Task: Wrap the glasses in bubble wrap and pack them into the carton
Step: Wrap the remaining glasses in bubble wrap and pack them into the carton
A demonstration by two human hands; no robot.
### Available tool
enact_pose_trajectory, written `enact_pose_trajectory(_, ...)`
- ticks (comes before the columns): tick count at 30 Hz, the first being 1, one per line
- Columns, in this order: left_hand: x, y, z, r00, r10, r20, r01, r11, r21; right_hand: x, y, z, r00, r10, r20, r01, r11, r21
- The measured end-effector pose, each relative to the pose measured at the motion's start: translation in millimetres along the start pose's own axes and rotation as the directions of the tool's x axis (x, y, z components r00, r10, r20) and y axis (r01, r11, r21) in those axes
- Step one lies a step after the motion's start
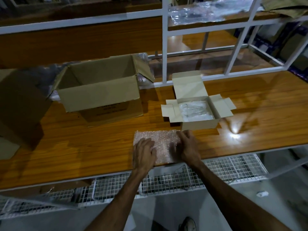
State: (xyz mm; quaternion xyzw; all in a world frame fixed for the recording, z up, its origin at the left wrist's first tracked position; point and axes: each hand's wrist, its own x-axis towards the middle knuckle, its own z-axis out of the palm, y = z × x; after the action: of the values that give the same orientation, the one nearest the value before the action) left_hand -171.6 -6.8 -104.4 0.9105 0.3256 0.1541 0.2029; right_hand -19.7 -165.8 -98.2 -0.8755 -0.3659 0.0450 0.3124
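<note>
A sheet of bubble wrap (162, 140) lies flat at the front edge of the wooden table (100, 147). My left hand (144, 151) rests on its left part with fingers spread. On the sheet's right side lies my right hand (187, 147), fingers slightly bent, pressing it down. Just behind stands a small open white box (198, 125) with clear glasses (194, 110) in plastic inside. The big open brown carton (100, 95) stands at the back left; the part of its inside that shows is bare.
A dark cardboard box (20, 107) stands at the far left of the table. A white metal frame (166, 47) rises behind the table, with plastic sheeting (208, 10) on an upper shelf. Wire mesh baskets (166, 180) hang under the table's front edge.
</note>
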Motion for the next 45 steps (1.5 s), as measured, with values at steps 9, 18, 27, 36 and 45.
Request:
enact_pose_trajectory(9,-8.8,3.8,-6.5,0.971,-0.234,-0.052,0.234,0.972,0.005,-14.6,-57.7,18.3,0.949,-0.263,0.171,0.305,0.903,-0.304)
enact_pose_trajectory(18,5.0,3.3,-27.2,0.845,-0.530,0.072,0.523,0.793,-0.313,-21.8,-35.6,25.9,0.945,-0.078,0.316,0.212,0.885,-0.415)
enact_pose_trajectory(27,9.2,3.9,-55.6,0.832,-0.541,0.118,0.544,0.757,-0.361,-19.0,-2.1,-21.8,0.960,-0.026,0.278,0.134,0.916,-0.378)
enact_pose_trajectory(36,-12.4,102.8,-43.5,0.938,-0.333,0.094,0.332,0.792,-0.513,16.1,3.1,-37.7,0.937,0.067,0.343,0.044,0.951,-0.305)
enact_pose_trajectory(45,-15.5,112.0,12.5,0.973,-0.047,0.227,0.124,0.932,-0.341,21.3,18.3,-55.0,0.946,0.178,0.270,-0.241,0.944,0.225)
